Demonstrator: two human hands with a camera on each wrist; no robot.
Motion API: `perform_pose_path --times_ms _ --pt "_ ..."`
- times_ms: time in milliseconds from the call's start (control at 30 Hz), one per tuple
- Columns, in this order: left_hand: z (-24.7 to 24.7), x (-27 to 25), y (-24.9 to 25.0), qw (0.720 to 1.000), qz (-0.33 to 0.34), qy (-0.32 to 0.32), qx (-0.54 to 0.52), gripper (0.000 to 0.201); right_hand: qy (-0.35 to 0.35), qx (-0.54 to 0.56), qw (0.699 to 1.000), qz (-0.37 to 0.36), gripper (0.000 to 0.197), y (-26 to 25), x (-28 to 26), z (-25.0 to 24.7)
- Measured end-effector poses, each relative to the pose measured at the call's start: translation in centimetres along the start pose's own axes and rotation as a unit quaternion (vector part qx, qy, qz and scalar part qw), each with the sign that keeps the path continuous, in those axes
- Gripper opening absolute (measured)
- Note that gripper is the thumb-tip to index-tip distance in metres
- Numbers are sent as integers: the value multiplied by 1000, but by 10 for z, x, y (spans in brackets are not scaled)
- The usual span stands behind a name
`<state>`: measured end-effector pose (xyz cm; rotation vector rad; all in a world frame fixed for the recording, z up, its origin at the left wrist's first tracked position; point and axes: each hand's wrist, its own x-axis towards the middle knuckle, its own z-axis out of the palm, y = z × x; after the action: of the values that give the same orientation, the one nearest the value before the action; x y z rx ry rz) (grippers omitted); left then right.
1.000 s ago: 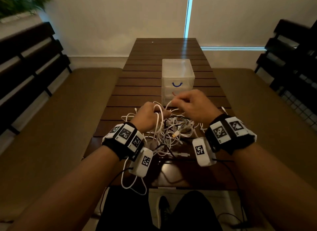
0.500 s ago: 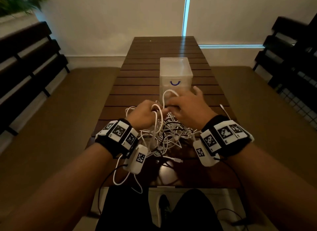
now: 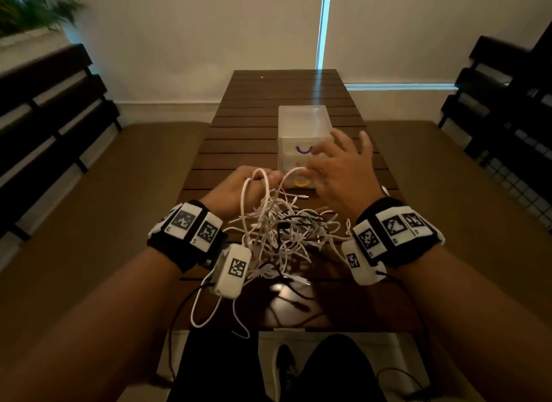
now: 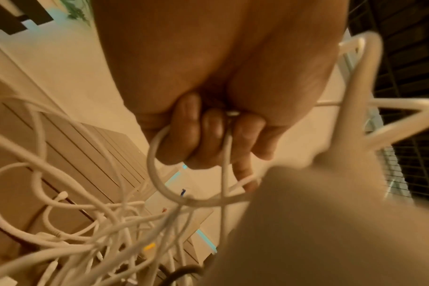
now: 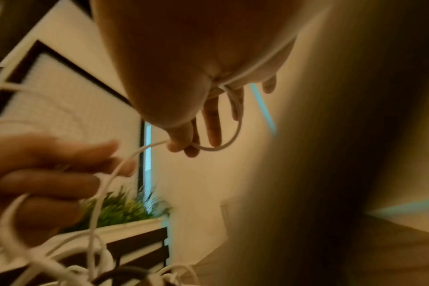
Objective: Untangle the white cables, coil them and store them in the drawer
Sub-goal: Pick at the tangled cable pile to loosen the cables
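Observation:
A tangle of white cables [image 3: 286, 234] lies on the slatted wooden table [image 3: 254, 126], just in front of a translucent drawer unit [image 3: 304, 123] with all drawers closed. My left hand [image 3: 251, 183] is fisted round several cable loops lifted from the pile; the left wrist view shows its fingers [image 4: 208, 135] curled over the white cables [image 4: 154, 174]. My right hand [image 3: 316, 168] hovers before the drawer unit, thumb and forefinger pinching one white cable loop [image 3: 294, 173] while the other fingers spread. The right wrist view shows that pinch on the loop [image 5: 218, 147].
A black cable [image 3: 279, 231] runs through the tangle, and another lies near the front edge [image 3: 295, 304]. One white cable end [image 3: 209, 312] hangs over the table's near edge. Cushioned benches [image 3: 104, 207] with dark slatted backs flank the table. A plant [image 3: 30, 10] stands back left.
Both hands moved forward and up toward the drawer unit, lifting cable loops from the pile. The right hand's outer fingers spread out while its thumb and forefinger kept the loop.

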<state>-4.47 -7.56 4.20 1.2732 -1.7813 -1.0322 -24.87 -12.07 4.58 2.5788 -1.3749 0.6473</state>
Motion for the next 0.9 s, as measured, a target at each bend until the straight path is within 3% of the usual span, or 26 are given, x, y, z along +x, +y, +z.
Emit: perform_pose_path --times_ms 100,167,300,367,467,500,567,600,633,667,767,800,900 --pt "-14 -2 -4 997 -67 29 -8 44 37 22 991 129 24 29 -6 5" --pt "-28 -4 -11 993 -110 52 -5 46 86 81 969 216 24 49 -10 7" --pt "-43 -7 -16 984 -147 63 72 41 157 140 927 311 27 71 -13 6" --pt "-45 -8 -18 975 -170 138 37 42 105 86 928 348 27 77 -17 0" --pt "-51 -5 -12 927 -196 228 -225 46 -93 10 907 410 22 77 -19 -3" --pt "-52 -2 -7 908 -182 224 -304 46 -141 -12 908 395 26 70 -21 0" --pt "-54 9 6 898 -132 212 -363 48 -107 9 956 272 44 45 -22 11" --pt "-53 13 14 904 -104 205 -360 48 -58 63 979 188 49 25 -23 14" --pt "-50 18 23 909 -80 197 -358 48 -35 143 982 116 49 5 -24 16" --pt "-48 23 32 911 -62 191 -361 47 -58 218 972 71 46 -11 -22 19" --pt "-43 26 58 903 -32 188 -384 48 -218 350 908 69 27 -34 -16 36" --pt "-45 25 62 902 -20 186 -390 48 -224 339 911 71 17 -32 -14 41" --pt "-49 16 61 910 0 188 -370 41 -201 337 915 95 23 -18 -11 42"
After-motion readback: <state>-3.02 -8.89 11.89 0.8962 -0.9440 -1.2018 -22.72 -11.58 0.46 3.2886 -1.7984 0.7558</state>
